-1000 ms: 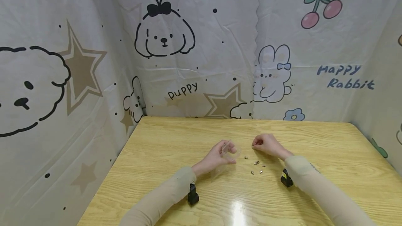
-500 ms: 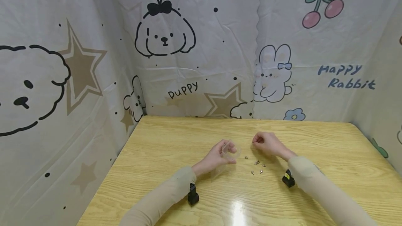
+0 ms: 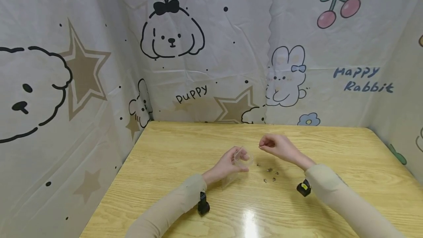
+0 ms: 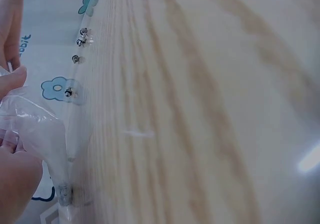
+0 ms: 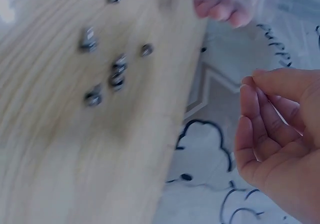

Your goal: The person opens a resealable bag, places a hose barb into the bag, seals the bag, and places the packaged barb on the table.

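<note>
Tiny piece pinched near bag; a drop or a folded bag mouth looks the likeliest slip.
Over the table, just left of midway between its side edges, a clear plastic bag is gripped by the left hand, fingers and thumb curved round it, mouth apparently held spread; if the grip is eased, the thin film could be let fold in. Loose metal fittings are scattered about midway between the side edges, well in from the far edge; they could be knocked by the bag or a hand brought low. Nearest the far edge, a small piece, mostly hidden, is pinched by thumb and fingertips of the right hand, apart from the bag; it could be lost through so slight a hold.
</note>
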{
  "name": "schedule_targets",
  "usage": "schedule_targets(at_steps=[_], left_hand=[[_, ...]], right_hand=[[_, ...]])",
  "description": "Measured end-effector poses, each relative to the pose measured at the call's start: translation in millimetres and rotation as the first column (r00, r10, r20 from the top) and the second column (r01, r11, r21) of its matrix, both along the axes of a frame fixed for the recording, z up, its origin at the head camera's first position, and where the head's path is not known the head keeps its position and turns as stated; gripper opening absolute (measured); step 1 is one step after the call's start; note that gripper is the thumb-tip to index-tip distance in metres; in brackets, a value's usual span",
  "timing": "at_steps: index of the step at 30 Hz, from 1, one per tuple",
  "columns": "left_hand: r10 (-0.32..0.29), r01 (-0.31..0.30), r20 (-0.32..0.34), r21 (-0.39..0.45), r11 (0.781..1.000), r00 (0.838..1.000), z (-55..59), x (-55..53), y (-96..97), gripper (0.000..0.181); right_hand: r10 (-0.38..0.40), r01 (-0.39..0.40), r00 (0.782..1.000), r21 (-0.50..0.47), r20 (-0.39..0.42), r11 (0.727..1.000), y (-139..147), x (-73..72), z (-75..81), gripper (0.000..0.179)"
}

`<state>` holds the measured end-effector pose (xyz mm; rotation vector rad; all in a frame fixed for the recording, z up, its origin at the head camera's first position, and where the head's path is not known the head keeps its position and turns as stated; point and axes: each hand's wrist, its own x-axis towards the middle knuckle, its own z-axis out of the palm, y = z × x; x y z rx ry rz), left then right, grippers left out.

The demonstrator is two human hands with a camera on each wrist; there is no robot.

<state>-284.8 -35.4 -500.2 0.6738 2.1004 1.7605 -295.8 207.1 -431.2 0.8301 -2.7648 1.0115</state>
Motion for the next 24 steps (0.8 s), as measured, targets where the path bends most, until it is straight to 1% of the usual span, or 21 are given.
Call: schedule_targets(at_steps=[5, 10, 14, 19, 24], left_hand=[[-0.018, 0.017, 0.023, 0.024, 1.000, 1.000, 1.3, 0.9, 0.2, 0.048], [-0.019, 0.018, 0.022, 0.027, 0.999, 1.000, 2.1, 0.9, 0.1, 0.047], [-0.028, 0.027, 0.034, 0.034, 0.999, 0.999, 2.2, 0.6, -0.1, 0.049], [-0.047, 0.045, 0.048, 0.046, 0.998, 0.998, 1.4, 0.5, -0.5, 0.048], [-0.053, 0.051, 0.045, 0.050, 0.997, 0.998, 1.3, 0.9, -0.6, 0.047]], right_hand=[[0.046, -0.047, 0.998, -0.016, -0.034, 0.999, -12, 8.3, 11.8, 0.005], [0.103, -0.103, 0.994, -0.005, -0.045, 0.995, -24, 13.3, 20.1, 0.005], [0.142, -0.142, 0.989, -0.005, -0.046, 0.990, -31, 16.4, 26.1, 0.005], [0.161, -0.161, 0.986, -0.003, -0.053, 0.987, -36, 18.5, 28.0, 0.006], [0.147, -0.148, 0.988, -0.014, -0.050, 0.989, -30, 19.1, 25.2, 0.006]])
